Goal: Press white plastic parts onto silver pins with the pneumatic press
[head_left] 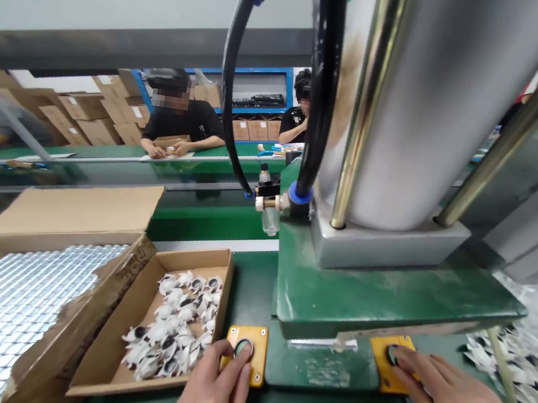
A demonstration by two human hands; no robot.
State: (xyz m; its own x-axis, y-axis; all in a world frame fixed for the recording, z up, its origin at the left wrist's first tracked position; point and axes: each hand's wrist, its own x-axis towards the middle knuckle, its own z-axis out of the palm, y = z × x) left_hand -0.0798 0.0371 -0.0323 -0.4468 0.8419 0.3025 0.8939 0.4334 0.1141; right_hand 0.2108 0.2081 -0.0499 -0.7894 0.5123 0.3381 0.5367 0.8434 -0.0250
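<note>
Grip released on both sides, fingers loosely bent: the left hand (215, 392) is setting its fingertips on the round button (243, 344) of the left yellow control box (260, 354), while the right hand (459, 401) is reaching in from the right and touching the dark button (392, 353) of the right yellow control box (392, 383). Both boxes are flanking the green machine base (325, 369), on the near side of the press. Above it, a green plate (383, 316) is carrying a silver cylinder (413, 115) and brass-coloured rods (364, 108). Just left of the left box, a shallow cardboard tray (223, 302) is holding white finned parts (181, 333), some showing dark centers. Farther left, an open carton (81, 207) is holding rows of silvery pieces (25, 306). More white parts (521, 374) are lying right of the press. Across the bench, a co-worker in black (200, 120) is handling a small cardboard box (171, 141); stacked cartons (81, 107) are standing behind.
</note>
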